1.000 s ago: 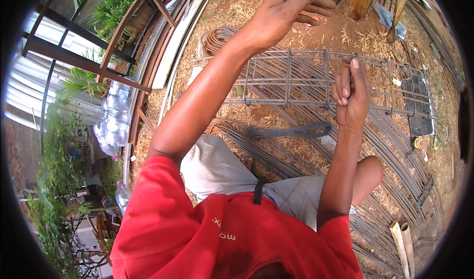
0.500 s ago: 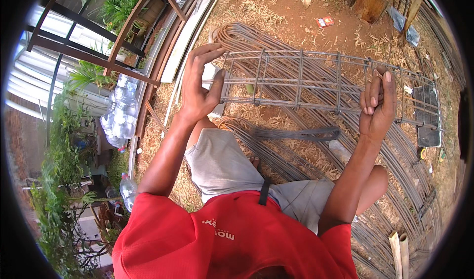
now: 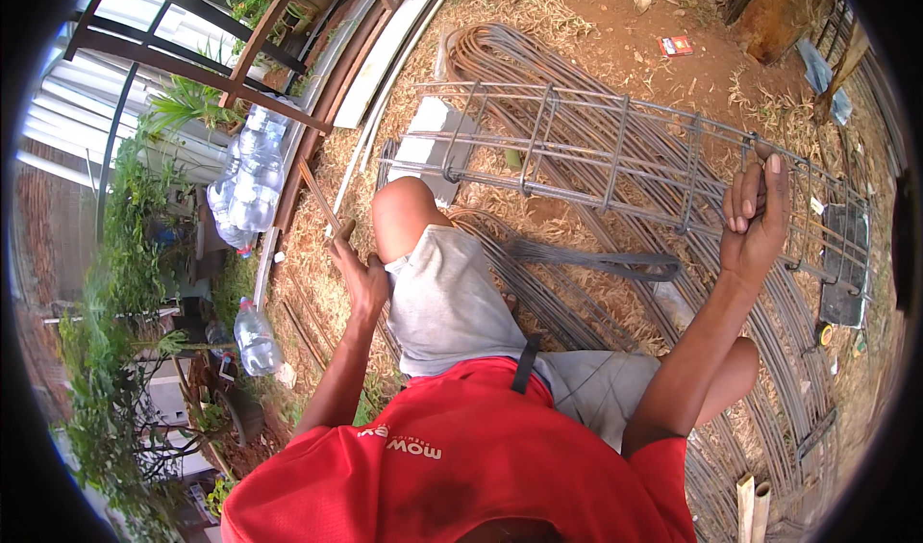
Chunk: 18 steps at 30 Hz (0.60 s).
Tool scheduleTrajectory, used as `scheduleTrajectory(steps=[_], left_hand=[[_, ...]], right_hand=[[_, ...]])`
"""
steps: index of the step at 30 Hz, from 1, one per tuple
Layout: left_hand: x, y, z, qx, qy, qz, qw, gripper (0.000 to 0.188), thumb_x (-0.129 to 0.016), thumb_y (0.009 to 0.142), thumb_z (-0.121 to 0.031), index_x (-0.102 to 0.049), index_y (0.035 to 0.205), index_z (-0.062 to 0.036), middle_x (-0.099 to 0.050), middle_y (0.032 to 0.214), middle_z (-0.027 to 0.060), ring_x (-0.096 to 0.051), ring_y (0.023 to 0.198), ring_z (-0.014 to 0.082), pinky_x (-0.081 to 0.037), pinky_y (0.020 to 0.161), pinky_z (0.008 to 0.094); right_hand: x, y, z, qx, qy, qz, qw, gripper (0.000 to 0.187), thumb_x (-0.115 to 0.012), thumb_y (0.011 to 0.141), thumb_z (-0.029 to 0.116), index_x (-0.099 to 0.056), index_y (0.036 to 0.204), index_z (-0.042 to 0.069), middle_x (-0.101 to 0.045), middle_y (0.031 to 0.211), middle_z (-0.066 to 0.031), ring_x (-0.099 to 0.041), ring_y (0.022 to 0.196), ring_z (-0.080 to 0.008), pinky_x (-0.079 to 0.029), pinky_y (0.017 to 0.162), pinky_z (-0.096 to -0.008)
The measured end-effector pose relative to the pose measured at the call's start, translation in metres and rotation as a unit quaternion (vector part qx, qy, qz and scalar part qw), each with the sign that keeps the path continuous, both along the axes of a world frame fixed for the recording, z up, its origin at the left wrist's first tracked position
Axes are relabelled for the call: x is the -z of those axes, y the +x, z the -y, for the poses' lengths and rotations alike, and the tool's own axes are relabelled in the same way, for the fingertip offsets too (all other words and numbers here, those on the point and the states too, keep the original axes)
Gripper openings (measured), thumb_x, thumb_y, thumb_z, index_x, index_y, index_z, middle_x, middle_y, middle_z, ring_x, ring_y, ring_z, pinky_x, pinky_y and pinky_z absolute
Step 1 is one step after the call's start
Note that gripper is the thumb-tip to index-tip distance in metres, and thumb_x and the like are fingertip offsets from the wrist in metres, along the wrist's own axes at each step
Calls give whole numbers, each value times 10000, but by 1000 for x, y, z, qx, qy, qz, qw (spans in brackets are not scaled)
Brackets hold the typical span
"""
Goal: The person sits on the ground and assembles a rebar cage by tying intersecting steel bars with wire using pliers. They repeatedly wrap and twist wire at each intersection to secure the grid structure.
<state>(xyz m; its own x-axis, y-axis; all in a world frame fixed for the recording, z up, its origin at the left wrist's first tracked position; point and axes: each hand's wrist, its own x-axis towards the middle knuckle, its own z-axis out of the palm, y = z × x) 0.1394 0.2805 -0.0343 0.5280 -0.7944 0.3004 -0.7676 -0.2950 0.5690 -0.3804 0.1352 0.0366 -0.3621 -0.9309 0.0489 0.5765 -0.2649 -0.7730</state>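
A long rebar cage (image 3: 615, 163) of grey rods and square stirrups stretches across in front of me, above bundled rods. My right hand (image 3: 755, 206) has its fingers curled at the cage's right part, gripping it, palm turned up. Down beside my left knee, my left hand (image 3: 361, 278) reaches low to the ground, apart from the cage. Its thumb and fingers are bent together at the lower end of a thin brown rod (image 3: 315, 189). What lies between those fingertips is too small to make out.
Bent rebar bundles (image 3: 510, 57) lie on straw-strewn soil under the cage. A pale block (image 3: 433, 149) sits near its left end, a black slab (image 3: 844, 254) near its right. Plastic bottles (image 3: 260, 177), a brown metal frame (image 3: 221, 110) and plants stand left; a tree stump (image 3: 784, 14) stands far right.
My left hand has left the cage's left end and dropped down beside my knee, closing its fingers. My right hand keeps its grip. The view has shifted slightly.
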Motion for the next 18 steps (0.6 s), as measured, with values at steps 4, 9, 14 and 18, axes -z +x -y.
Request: scheduleTrajectory(steps=[4,9,14,18], left_hand=[[-60,-69,68,122,-178,23,976,478,-734,1000,-56,-538,1436,-41,-569,1431,194,-560,1369,313,-462,1157,479],[-115,-205,154,394,-139,-402,815,491,-697,1076,-155,-538,1483,69,-699,1372,194,-698,1236,254,-561,1060,354],[-156,-283,193,452,-186,-476,731,563,-615,1125,-270,-497,1521,113,-692,1366,251,-720,1218,302,-611,1002,399],[-166,-292,202,439,-177,-500,725,552,-614,1126,-290,-533,1500,108,-718,1310,241,-741,1144,278,-638,958,398]], right_hand=[[-5,26,-4,-45,7,-78,996,306,-548,1150,243,-653,1226,-33,-433,615,27,-319,478,-32,-269,428,-211],[-15,59,-14,-98,9,-210,973,283,-536,1151,242,-689,1188,7,-483,622,49,-354,494,-10,-257,455,-203],[-15,80,-15,-160,28,-191,968,277,-531,1151,247,-686,1160,18,-481,613,49,-348,499,-13,-256,466,-213],[-14,79,-13,-165,18,-144,976,281,-528,1152,253,-682,1150,18,-483,610,48,-346,495,-16,-252,463,-218]])
